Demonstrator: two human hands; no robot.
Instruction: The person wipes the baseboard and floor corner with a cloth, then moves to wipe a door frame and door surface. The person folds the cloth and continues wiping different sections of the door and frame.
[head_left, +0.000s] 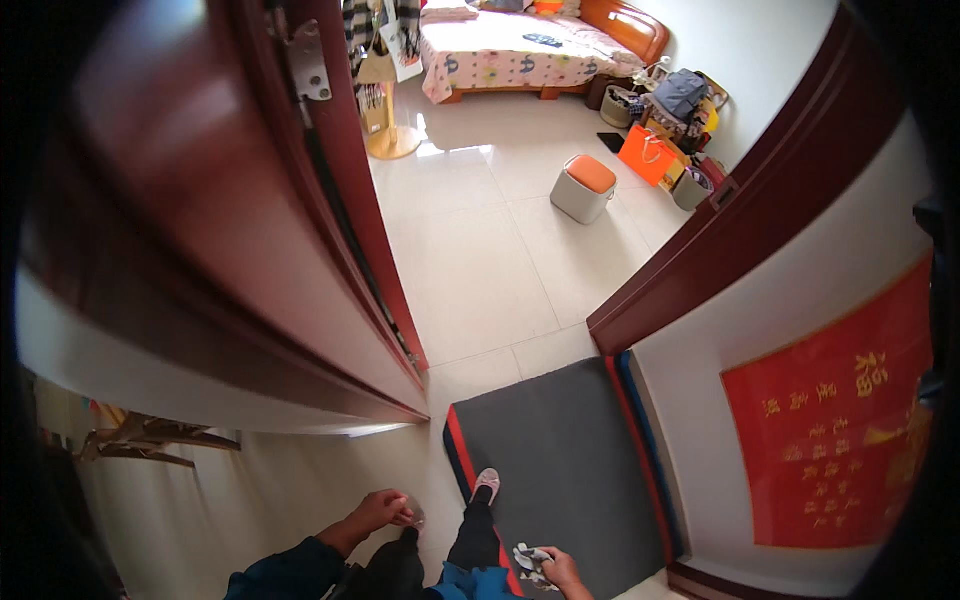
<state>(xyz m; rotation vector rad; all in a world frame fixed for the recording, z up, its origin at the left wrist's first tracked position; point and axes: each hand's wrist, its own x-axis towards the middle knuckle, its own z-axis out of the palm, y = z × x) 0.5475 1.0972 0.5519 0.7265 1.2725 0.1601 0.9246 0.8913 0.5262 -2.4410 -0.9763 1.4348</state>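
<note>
My right hand (564, 570) grips a crumpled white-and-dark piece of cloth (529, 561), held low above the grey floor mat (551, 450). My left hand (381, 511) hangs at my left side with its fingers curled, and nothing shows in it. One foot in a pink shoe (487, 484) rests on the mat near its red-edged left side. The other foot is mostly hidden beneath my left hand.
On the left stands an open dark red door (187, 187); the doorframe (720, 202) is on the right. Beyond are a stool with an orange seat (585, 187), a wooden coat stand (394, 142), an orange bag (646, 156) and a bed (517, 67). A red poster (832, 420) bearing writing hangs right.
</note>
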